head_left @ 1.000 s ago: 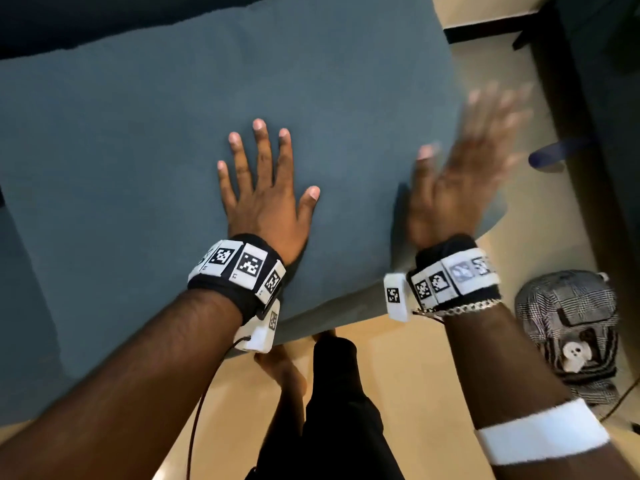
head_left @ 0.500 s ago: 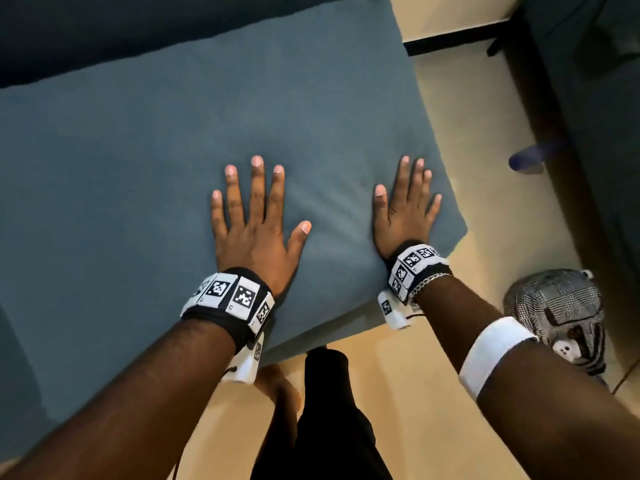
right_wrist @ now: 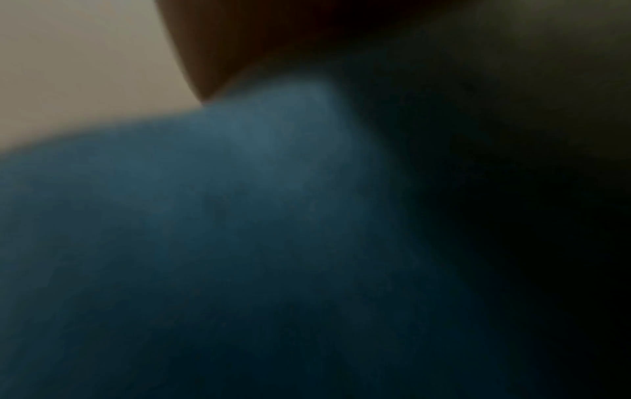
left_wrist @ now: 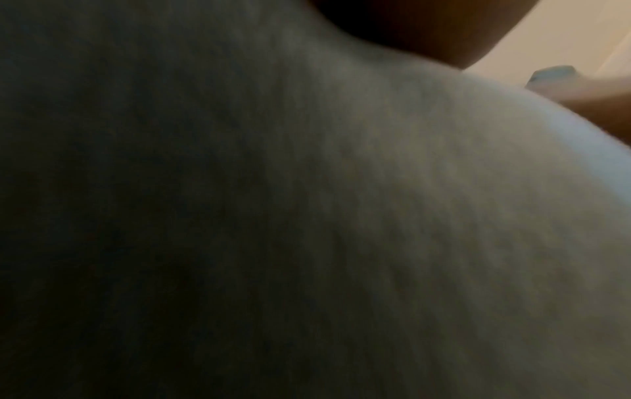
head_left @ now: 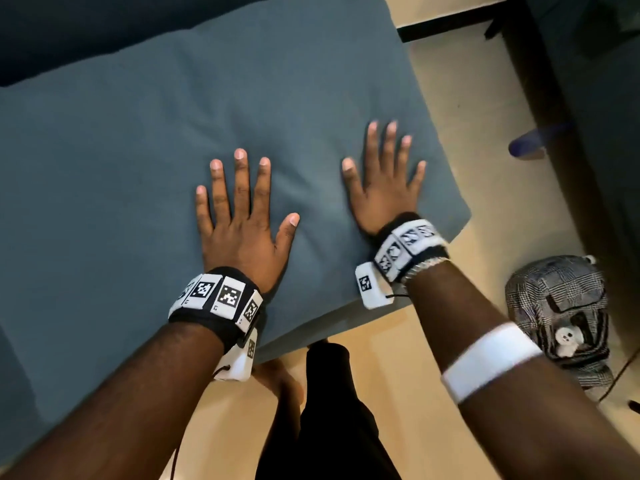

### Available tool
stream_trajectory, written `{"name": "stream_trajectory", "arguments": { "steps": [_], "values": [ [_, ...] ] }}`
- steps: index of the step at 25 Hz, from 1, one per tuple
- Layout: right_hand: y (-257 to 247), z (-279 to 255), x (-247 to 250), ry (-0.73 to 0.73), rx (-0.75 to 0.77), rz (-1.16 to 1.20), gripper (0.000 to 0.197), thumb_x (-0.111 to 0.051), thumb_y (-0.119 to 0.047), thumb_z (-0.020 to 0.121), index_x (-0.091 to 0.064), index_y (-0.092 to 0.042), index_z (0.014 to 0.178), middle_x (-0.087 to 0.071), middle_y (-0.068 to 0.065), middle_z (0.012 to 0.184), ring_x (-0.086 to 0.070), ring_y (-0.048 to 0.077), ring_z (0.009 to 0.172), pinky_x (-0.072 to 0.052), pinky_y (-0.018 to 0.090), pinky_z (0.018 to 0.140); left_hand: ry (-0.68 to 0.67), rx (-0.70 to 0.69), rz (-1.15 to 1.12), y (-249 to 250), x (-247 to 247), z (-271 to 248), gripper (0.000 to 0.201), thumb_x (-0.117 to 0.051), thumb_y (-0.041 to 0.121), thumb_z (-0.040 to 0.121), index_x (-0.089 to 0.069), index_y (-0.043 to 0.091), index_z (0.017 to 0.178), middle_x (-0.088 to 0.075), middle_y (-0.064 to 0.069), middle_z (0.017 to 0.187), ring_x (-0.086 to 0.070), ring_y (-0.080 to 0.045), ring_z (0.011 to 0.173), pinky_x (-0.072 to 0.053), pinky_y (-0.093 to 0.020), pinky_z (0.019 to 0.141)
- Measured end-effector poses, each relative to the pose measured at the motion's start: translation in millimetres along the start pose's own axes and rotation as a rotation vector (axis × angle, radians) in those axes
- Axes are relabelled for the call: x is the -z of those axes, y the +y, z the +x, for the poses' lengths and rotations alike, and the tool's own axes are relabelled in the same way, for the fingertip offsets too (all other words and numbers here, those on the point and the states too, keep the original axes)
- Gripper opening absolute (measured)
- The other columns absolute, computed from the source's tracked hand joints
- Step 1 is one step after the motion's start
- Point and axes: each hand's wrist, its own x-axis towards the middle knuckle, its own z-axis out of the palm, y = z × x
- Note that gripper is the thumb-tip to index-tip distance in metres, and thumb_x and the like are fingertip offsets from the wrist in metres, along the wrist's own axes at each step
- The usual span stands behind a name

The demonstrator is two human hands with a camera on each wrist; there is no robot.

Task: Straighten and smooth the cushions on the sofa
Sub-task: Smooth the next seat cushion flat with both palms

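A large blue-grey seat cushion [head_left: 138, 150] fills most of the head view, its right front corner near the tan floor. My left hand [head_left: 242, 209] lies flat on the cushion's middle front, fingers spread and straight. Near the cushion's right edge my right hand [head_left: 384, 174] also presses flat, fingers spread. Both wrist views are dark and blurred, filled by cushion fabric [left_wrist: 375, 216] [right_wrist: 204, 216] pressed close to the lens. The darker sofa back [head_left: 104, 29] runs along the top left.
A tan floor [head_left: 467, 98] lies to the right of the cushion. A checked bag [head_left: 561, 317] sits on the floor at the right. Dark furniture [head_left: 588, 98] stands at the far right. My leg in dark trousers [head_left: 329, 410] stands below the cushion's front edge.
My right hand came down from a raised, blurred position onto the cushion's right side, then slid forward with fingers spreading. The left hand stayed flat on the cushion.
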Motion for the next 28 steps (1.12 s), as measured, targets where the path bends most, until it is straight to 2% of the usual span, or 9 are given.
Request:
{"name": "stream_trajectory", "arguments": {
  "steps": [2,4,9,12,15,19,21,25,28],
  "values": [
    [-0.1,3.9,-17.3,-0.287,-0.031,-0.13,0.075,-0.023,-0.067,0.102,-0.001,-0.033,0.165,0.006,0.001,0.175,0.007,0.03,0.16,-0.002,0.066,0.123,-0.004,0.006,0.023,-1.3,-0.7,-1.3,0.079,-0.035,0.061,0.1,-0.002,0.028,0.163,0.009,-0.001,0.172,0.01,-0.031,0.157,-0.001,-0.057,0.125],
    [3.6,22.1,20.3,-0.25,0.027,-0.017,0.078,-0.035,-0.066,0.099,-0.017,-0.028,0.164,-0.007,0.008,0.174,-0.004,0.035,0.16,-0.009,0.063,0.125,0.005,-0.003,0.022,-1.8,0.1,0.1,0.078,-0.034,0.061,0.101,-0.002,0.028,0.163,0.008,-0.001,0.172,0.009,-0.03,0.157,-0.002,-0.057,0.125],
    [-27.8,33.1,78.4,0.502,0.292,0.426,0.072,-0.053,-0.04,0.1,-0.035,0.008,0.151,-0.039,0.012,0.151,-0.034,0.016,0.147,-0.022,0.035,0.124,0.021,0.001,0.008,-2.5,-3.2,-4.6,0.076,-0.033,0.061,0.101,-0.002,0.029,0.163,0.008,0.0,0.172,0.01,-0.029,0.158,-0.001,-0.057,0.125],
    [-42.1,7.2,-4.1,-0.092,0.343,-0.154,0.082,-0.034,-0.063,0.101,-0.01,-0.02,0.166,-0.004,0.01,0.174,-0.001,0.034,0.16,-0.007,0.064,0.125,-0.002,0.006,0.024,-2.2,-2.2,-9.2,0.078,-0.038,0.061,0.1,-0.005,0.029,0.164,0.007,-0.002,0.172,0.009,-0.03,0.157,-0.001,-0.057,0.125],
    [-40.5,26.5,4.0,-0.297,0.303,-0.154,0.081,-0.035,-0.068,0.098,-0.011,-0.029,0.165,0.003,0.003,0.175,0.004,0.034,0.16,-0.004,0.067,0.124,-0.017,-0.01,0.04,-4.4,-1.2,-5.6,0.078,-0.036,0.061,0.101,-0.003,0.028,0.164,0.007,-0.003,0.172,0.008,-0.031,0.157,-0.002,-0.058,0.125],
    [-64.8,77.3,95.7,0.32,0.388,0.391,0.067,-0.051,-0.051,0.099,-0.05,0.0,0.141,-0.051,0.022,0.145,-0.048,0.039,0.138,-0.037,0.052,0.116,0.007,-0.009,0.01,-5.3,-1.2,-7.8,0.077,-0.031,0.062,0.102,-0.001,0.029,0.164,0.008,-0.002,0.172,0.009,-0.03,0.157,-0.001,-0.057,0.125],
    [-66.9,84.8,84.8,0.526,0.333,0.374,0.065,-0.053,-0.041,0.101,-0.049,0.011,0.138,-0.052,0.029,0.142,-0.049,0.044,0.136,-0.037,0.053,0.116,-0.002,-0.002,0.012,-4.0,-0.6,-10.8,0.076,-0.031,0.062,0.102,-0.001,0.029,0.164,0.007,-0.002,0.172,0.009,-0.029,0.158,-0.001,-0.058,0.125],
    [-57.4,58.9,-2.4,-0.349,0.409,-0.327,0.077,-0.023,-0.065,0.103,-0.002,-0.028,0.166,0.008,0.002,0.174,0.006,0.03,0.161,-0.004,0.066,0.124,-0.053,-0.001,0.021,-6.0,12.1,-6.3,0.078,-0.032,0.067,0.099,-0.002,0.034,0.163,0.007,0.004,0.172,0.008,-0.026,0.158,-0.001,-0.061,0.124],
    [-75.8,88.1,38.9,-0.323,0.377,-0.023,0.07,-0.036,-0.06,0.104,-0.018,-0.029,0.164,0.006,0.0,0.174,0.005,0.028,0.161,-0.003,0.063,0.126,-0.072,0.065,0.018,-14.7,27.2,16.4,0.077,-0.023,0.075,0.097,0.006,0.042,0.161,0.013,0.008,0.171,0.013,-0.023,0.157,0.004,-0.064,0.122]
  ]
}}
